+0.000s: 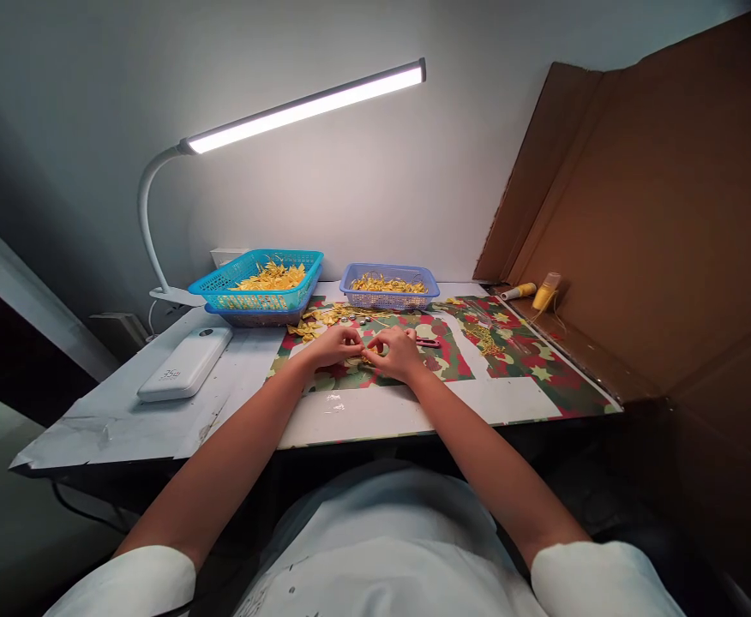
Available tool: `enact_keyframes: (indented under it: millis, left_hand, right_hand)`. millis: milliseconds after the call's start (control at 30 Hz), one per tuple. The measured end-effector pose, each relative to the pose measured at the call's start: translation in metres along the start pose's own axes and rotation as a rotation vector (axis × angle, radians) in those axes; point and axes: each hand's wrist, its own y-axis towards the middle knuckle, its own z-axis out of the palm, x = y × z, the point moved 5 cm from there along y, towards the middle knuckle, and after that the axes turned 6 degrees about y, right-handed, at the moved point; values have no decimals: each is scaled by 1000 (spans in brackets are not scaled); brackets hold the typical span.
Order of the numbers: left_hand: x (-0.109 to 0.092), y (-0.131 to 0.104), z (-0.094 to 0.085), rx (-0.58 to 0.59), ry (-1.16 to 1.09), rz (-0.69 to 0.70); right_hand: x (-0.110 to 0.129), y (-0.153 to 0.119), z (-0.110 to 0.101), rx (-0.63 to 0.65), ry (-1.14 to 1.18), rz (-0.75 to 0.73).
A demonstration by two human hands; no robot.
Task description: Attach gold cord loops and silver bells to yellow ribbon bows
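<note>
Both hands meet over the camouflage-patterned sheet near the middle of the table. My left hand (337, 346) is closed, thumb and fingertips pressed together. My right hand (394, 352) pinches close beside it, fingers bent. A bit of gold-coloured material shows at and below the fingertips, too small to make out. Just behind the hands lies a pile of yellow ribbon-like pieces (315, 324) with thin gold strands. A pink-handled tool (428, 342) lies right of my right hand. Small round metallic items (363, 321) sit behind the fingers.
A turquoise basket (250, 300) of yellow pieces stands back left, a purple basket (388, 300) of gold pieces at back centre. A white power bank (186, 364) lies left. Gold strands (483, 341) and yellow spools (546, 292) are right, by cardboard (658, 214). A lamp (304, 107) hangs above.
</note>
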Motion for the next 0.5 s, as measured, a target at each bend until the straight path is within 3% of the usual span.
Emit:
enact_keyframes:
  millis: [167, 500]
  left_hand:
    - [6, 2, 0, -15, -24, 8]
    - [9, 2, 3, 30, -63, -8]
  right_hand:
    - [-1, 3, 8, 31, -1, 31]
    - [0, 2, 7, 26, 12, -64]
